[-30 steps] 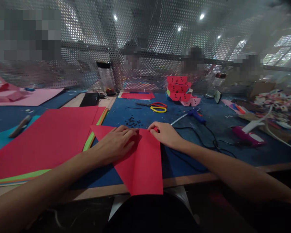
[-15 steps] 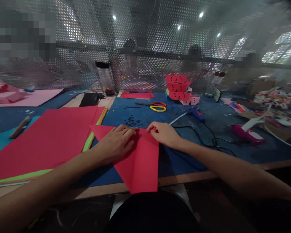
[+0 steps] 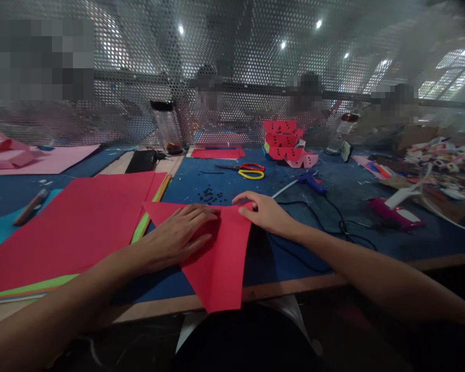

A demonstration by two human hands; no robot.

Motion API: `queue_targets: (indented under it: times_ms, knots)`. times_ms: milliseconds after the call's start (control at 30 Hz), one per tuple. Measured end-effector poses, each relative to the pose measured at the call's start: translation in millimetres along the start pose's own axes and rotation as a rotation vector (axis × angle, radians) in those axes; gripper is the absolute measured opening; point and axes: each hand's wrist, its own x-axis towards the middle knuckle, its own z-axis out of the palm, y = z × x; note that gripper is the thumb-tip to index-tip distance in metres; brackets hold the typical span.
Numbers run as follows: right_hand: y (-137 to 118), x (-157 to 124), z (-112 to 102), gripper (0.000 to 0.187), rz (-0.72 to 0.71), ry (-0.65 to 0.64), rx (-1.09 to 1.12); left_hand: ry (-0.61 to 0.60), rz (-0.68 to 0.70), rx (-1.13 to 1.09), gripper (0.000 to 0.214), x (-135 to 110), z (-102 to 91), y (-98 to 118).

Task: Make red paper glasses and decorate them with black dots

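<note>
A folded sheet of red paper (image 3: 228, 263) lies at the front of the blue tabletop, its lower end sticking out past the table edge. My left hand (image 3: 188, 230) rests flat on the sheet's left part, fingers stretched out and pressing it down. At the upper right corner, my right hand (image 3: 264, 211) grips the paper between thumb and fingers; the right edge there curves up a little. Just beyond the sheet lie small black paper bits (image 3: 211, 195). Scissors (image 3: 251, 171) with red and yellow handles are farther back.
Left stands a stack of coloured paper (image 3: 101, 222) with red on top, beside a dark marker-like stick (image 3: 31, 206). Folded red paper pieces (image 3: 284, 140) with black dots sit at the back. Right are a blue glue gun (image 3: 313, 182), cables and a magenta device (image 3: 395, 214). A perforated metal screen (image 3: 240, 62) stands behind.
My right thumb has moved onto the paper's top corner and the right edge has swung inward and curled. My left hand's fingers have flattened out over the sheet.
</note>
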Motion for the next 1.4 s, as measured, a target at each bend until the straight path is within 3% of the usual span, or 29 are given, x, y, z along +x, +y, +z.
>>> queue_targets:
  times_ms: [67,233,433,633,867,1033,1133,1400]
  knots:
    - [0.1,-0.6,-0.3,0.028,-0.025,-0.015,0.029,-0.028,-0.012,-0.036,0.043,-2.7,-0.7,-5.5]
    - [3.4,0.9,1.8,0.025,-0.037,-0.023,0.053,-0.184,0.003,-0.12,0.087,-12.7,-10.3,-19.1]
    - [6.9,1.9,3.7,0.024,-0.046,-0.009,0.054,-0.262,0.054,-0.149,0.094,-17.8,-24.7,-17.0]
    - [6.2,2.8,2.4,0.023,-0.038,0.001,0.043,-0.162,0.04,-0.151,0.087,-15.2,-16.0,-22.5]
    - [10.8,7.8,-0.9,0.022,-0.017,0.029,0.135,-0.136,0.027,-0.161,0.078,-12.8,-8.8,-24.7]
    - [15.8,10.8,-2.3,0.021,0.002,0.023,0.108,-0.048,-0.034,-0.19,0.036,0.7,-7.4,-18.0]
    - [15.0,10.5,-2.2,0.022,0.018,0.006,0.085,0.033,-0.018,-0.106,0.024,9.2,0.6,-16.4]
    - [16.6,9.0,0.9,0.023,0.001,0.009,-0.041,0.051,-0.058,0.052,0.024,11.4,12.2,-11.3]
